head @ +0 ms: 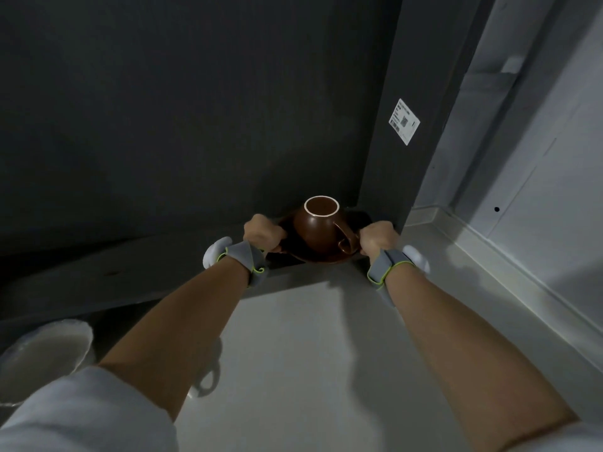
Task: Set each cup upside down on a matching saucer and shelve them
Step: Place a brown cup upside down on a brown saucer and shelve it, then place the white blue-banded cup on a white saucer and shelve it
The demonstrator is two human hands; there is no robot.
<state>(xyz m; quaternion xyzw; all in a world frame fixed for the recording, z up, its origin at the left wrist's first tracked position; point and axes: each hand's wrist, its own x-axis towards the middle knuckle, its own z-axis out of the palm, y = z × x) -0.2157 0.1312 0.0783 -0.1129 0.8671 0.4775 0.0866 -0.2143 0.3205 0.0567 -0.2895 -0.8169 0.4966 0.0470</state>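
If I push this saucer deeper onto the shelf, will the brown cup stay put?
Probably, if pushed slowly: the brown cup sits upside down on the brown saucer, so it looks stable. It looks glazed, so it may slide.

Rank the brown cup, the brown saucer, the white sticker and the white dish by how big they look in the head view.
1. white dish, though nearness to the camera inflates it
2. brown saucer
3. brown cup
4. white sticker, farther away, so its true size is unsure

A cup [321, 226] sits upside down on a saucer [321, 257], hands at nine [262, 234] and three o'clock [378, 238]; a bowl [45, 357] lies at seven.
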